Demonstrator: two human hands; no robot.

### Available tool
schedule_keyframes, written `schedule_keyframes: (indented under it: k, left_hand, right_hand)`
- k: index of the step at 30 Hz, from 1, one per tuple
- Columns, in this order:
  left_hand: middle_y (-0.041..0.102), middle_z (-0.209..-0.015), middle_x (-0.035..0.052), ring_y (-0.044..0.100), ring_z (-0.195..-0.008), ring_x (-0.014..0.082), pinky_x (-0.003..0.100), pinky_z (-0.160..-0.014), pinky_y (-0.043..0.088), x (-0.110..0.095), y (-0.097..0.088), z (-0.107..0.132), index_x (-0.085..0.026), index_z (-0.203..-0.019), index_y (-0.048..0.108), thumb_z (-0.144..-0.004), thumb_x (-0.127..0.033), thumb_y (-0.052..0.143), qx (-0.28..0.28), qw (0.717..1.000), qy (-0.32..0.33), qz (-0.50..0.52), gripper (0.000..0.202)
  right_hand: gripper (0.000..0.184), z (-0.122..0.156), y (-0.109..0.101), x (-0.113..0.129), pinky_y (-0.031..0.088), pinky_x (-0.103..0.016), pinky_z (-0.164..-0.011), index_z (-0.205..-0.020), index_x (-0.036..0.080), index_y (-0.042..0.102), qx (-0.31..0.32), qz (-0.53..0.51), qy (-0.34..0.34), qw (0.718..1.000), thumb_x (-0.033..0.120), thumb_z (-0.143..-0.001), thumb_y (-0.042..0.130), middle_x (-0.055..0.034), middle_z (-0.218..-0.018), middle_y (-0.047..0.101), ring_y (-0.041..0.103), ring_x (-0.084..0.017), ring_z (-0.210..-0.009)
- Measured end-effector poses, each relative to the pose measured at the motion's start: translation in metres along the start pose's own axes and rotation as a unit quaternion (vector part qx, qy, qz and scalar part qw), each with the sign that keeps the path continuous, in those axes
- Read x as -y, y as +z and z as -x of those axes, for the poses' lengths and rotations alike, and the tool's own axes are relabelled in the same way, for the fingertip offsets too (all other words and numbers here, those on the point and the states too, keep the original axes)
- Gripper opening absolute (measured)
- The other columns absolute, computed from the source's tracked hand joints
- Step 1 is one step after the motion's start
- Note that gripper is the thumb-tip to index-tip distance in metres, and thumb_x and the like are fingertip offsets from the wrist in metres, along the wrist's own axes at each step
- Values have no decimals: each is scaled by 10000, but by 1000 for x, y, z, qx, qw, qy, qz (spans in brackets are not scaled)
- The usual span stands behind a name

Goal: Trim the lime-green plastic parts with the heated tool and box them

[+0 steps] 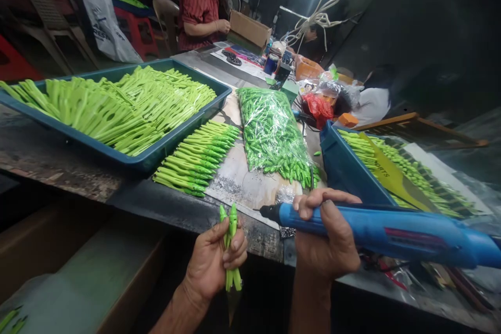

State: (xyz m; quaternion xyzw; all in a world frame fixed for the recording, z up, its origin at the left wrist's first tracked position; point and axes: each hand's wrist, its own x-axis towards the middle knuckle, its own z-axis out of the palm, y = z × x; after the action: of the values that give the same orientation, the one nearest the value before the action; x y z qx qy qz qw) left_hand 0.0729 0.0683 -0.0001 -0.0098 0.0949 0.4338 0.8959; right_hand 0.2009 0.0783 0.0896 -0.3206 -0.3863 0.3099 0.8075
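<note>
Below the table edge, my left hand point(209, 258) is closed around slim bright green plastic pieces point(232, 227) with pointed tips upward; two tips show above the fingers. My right hand point(326, 242) grips a blue electric screwdriver point(391, 232), its black nose and thin bit pointing left, apart from the green pieces. Behind my left hand, a neat row of assembled-looking green pieces point(195, 159) lies on the table. A clear bag point(270, 125) full of small green parts sits beyond, open toward me. Small silver metal parts point(285, 195) lie partly hidden behind the screwdriver.
A large blue tray point(151, 159) heaped with long green pieces stands at left. At right is a blue bin point(340, 167) holding green pieces and a yellow sheet point(385, 167). Across the table a person in a red shirt point(198, 8) stands by a cardboard box point(250, 28). An open carton point(129, 276) stands lower left.
</note>
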Motion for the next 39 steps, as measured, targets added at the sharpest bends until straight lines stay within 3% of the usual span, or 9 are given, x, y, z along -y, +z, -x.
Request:
schedule_keyframes:
  k: [14,28,39]
  left_hand:
    - [451,-502,-16,275,-360,9,103,-340,230,0,2,2,-75,-724,572,-807,-184,567,-25,999,13,-28,137]
    - [460,-564,-25,337,-412,12,116,-375,266,3,7,1,-105,-678,515,-761,-206,659,-69,994,51,-72,194]
    - [471,-567,-11,324,-408,9,108,-371,267,2,7,4,-84,-700,550,-816,-190,584,-61,995,38,-67,161]
  right_hand:
    - [98,1,4,-1,406,-258,-535,-794,166,556,14,1,-5,1000,111,-713,565,17,-652,578,485,-89,-483]
    - [108,6,5,15,398,-266,-553,-812,178,574,42,-23,14,999,149,-712,547,16,-659,550,467,-88,-490]
    - [115,11,9,20,395,-281,-542,-827,190,565,53,-16,18,998,182,-712,568,17,-665,538,456,-88,-481]
